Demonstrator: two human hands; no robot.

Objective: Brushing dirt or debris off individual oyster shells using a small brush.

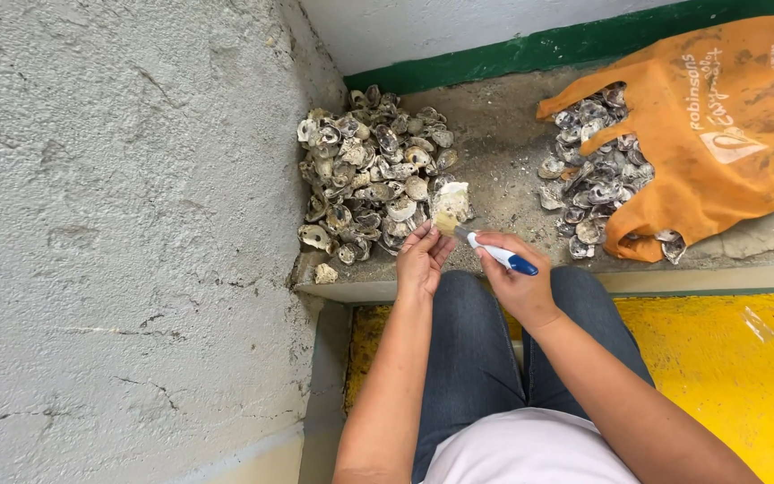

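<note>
A white shirt hem (530, 448) and 2 knees in blue jeans (477, 350) fill the bottom of the view, nearest the camera; the person sits facing a concrete ledge (494, 161).

Over the ledge's front edge, the left hand (423, 260) pinches a pale oyster shell (451, 204) between fingertips and thumb, tilted up, seemingly so its face meets the tool. The right hand (517, 285) wraps curled fingers around the white-and-blue handle of a small brush (494, 254), its worn bristle head resting against the shell's lower edge. Holding the shell just above the lap keeps both hands close and steady.

Just behind the held shell, at the ledge's left end against the rough grey plaster wall (118, 233), lies a heap of oyster shells (374, 175): lumpy, chalky, grey-white with darker hollows. Towards the ledge's right end, well apart from that heap, an orange plastic bag (727, 125) lies slumped on its side, mouth open towards the middle, with more shells (589, 179) spilling out. The 2 lots sit on either side of the hands, within reach.

The ledge surface is gritty and sandy. A green painted band (530, 49) runs along its back edge, and yellow floor (727, 376) shows below the front edge.
</note>
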